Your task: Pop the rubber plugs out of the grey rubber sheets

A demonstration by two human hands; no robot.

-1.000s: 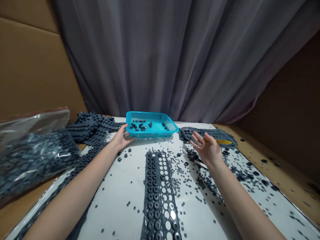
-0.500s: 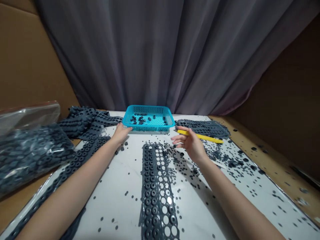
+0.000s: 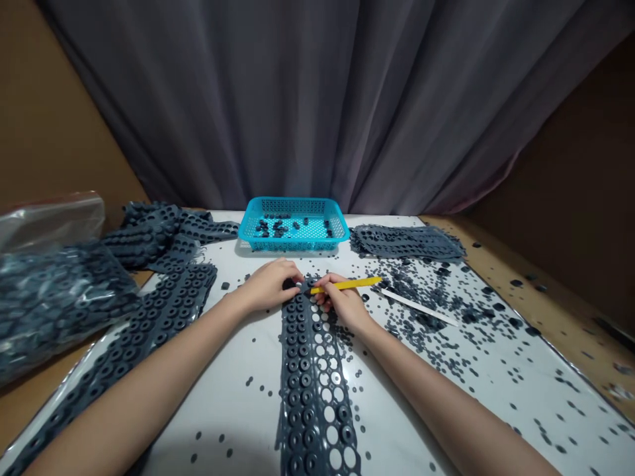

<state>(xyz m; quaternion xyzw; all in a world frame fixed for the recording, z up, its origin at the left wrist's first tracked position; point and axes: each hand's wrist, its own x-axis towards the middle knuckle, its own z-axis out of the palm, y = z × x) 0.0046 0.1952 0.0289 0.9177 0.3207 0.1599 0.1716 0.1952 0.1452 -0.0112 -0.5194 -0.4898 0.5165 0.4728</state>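
A dark grey moulded rubber sheet (image 3: 296, 363) lies lengthwise before me. Its left rows hold ring-shaped parts; the right rows are mostly open holes showing white, with a few rings left in. My left hand (image 3: 272, 285) is at the sheet's far end, thumb and fingers pinched on its dark edge. Just to the right, my right hand (image 3: 342, 301) grips a yellow pen-shaped tool (image 3: 357, 283), its dark tip touching the sheet beside my left thumb. Fingers partly hide the contact spot.
A blue plastic basket (image 3: 295, 244) with several dark parts stands at the back. More rubber sheets (image 3: 407, 242) lie back right and left. A clear bag (image 3: 59, 297) of parts sits left. A white stick (image 3: 419, 307) lies among scattered dark discs on the right.
My left hand has left the basket's front edge and come to the sheet's far end. My right hand has moved left and down, bringing the yellow tool's tip to the sheet.
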